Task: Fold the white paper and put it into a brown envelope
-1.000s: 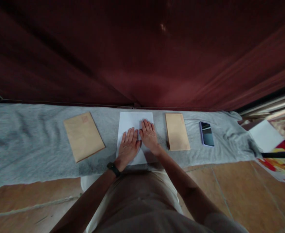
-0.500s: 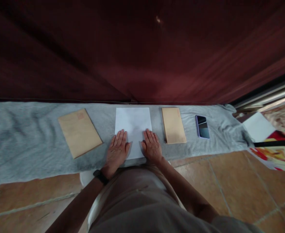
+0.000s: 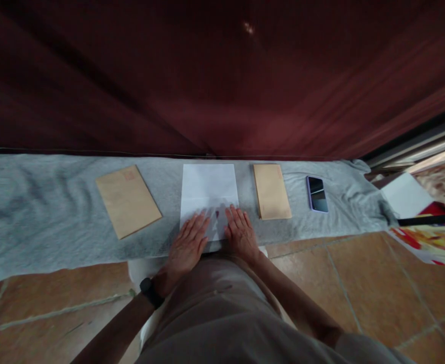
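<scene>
I see left hand (image 3: 186, 247), right hand (image 3: 242, 235) flat, fingers outstretched, gripping nothing | paper (image 3: 209, 180) toward 12 o'clock may skew on soft cloth (image 3: 63, 217) if pressed unevenly

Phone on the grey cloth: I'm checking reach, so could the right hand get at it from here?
Probably yes: the narrower brown envelope stack lies between the right hand and the phone, but it lies flat on the grey cloth, leaving room to pass above.

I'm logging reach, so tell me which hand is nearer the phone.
Right. The right hand is at the near right corner of the white paper, left of the phone; the left hand is farther left, at the paper's near left corner.
</scene>
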### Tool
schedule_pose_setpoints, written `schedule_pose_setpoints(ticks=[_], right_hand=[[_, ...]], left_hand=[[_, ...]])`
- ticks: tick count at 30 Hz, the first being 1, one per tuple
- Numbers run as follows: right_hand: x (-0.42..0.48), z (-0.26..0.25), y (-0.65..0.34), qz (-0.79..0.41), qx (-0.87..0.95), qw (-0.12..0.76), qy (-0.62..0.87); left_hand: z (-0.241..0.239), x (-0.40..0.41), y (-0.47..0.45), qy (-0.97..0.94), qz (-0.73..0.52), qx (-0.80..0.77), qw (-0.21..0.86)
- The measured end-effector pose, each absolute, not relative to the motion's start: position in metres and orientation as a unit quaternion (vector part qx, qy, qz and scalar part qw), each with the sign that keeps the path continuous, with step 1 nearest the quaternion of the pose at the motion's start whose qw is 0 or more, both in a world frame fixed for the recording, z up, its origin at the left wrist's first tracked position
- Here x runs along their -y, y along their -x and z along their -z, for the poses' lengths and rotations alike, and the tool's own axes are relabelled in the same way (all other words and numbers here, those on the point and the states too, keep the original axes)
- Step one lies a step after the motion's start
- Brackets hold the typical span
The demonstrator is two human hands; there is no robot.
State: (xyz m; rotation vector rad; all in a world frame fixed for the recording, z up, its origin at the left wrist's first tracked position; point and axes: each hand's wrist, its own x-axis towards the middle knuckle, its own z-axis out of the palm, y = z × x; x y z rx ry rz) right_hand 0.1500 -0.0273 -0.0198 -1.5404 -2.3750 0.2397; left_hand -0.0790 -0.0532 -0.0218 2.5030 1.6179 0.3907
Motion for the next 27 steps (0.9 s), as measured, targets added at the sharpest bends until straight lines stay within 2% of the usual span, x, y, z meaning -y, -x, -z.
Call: schedule_pose_setpoints(ticks=[5, 11, 15, 18, 22, 27], right_hand=[[0.04, 0.018, -0.141, -0.118, 0.892, 0.126, 0.418], [0.051, 0.02, -0.184, -0.104, 0.892, 0.121, 0.423], [0.047, 0.012, -0.192, -0.109, 0.88, 0.145, 0.439], [0.028, 0.005, -0.176, -0.11, 0.87, 0.165, 0.451], [-0.003, 0.007, -0.144, -0.083, 0.869, 0.166, 0.459], [-0.014, 0.026, -0.124, -0.066, 0.866, 0.172, 0.464]], left_hand=[[0.029, 0.059, 0.07, -0.882, -0.082, -0.459, 0.073], [0.03, 0.078, 0.108, -0.881, -0.095, -0.462, 0.041], [0.02, 0.075, 0.122, -0.879, -0.108, -0.46, 0.071], [0.007, 0.033, 0.12, -0.852, -0.149, -0.492, 0.1], [-0.002, -0.061, 0.112, -0.814, -0.218, -0.53, 0.091], [0.007, -0.157, 0.109, -0.803, -0.184, -0.561, 0.079]])
